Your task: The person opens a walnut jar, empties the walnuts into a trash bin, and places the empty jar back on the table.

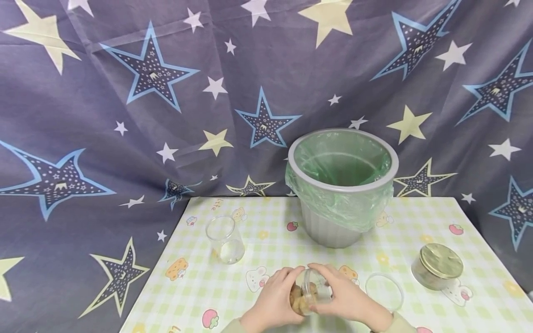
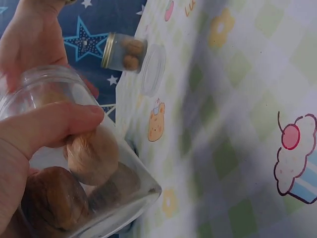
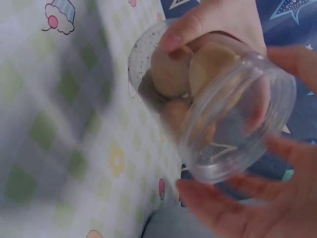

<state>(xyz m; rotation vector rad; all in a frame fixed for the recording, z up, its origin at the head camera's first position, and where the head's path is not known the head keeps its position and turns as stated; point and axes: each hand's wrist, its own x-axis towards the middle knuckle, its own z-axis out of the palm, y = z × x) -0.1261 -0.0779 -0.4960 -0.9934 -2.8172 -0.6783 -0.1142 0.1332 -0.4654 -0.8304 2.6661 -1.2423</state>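
Even soft light, head view sharp; wrist views blurred (tablecloth especially), faint shadows.

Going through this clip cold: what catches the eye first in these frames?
First, the two hands at the near table edge: the left hand and right hand together hold a clear jar tipped on its side, with brown round pieces inside. Behind them stands a grey bin lined with a green bag. A gold-lidded jar sits to the right, and an empty clear jar to the left.
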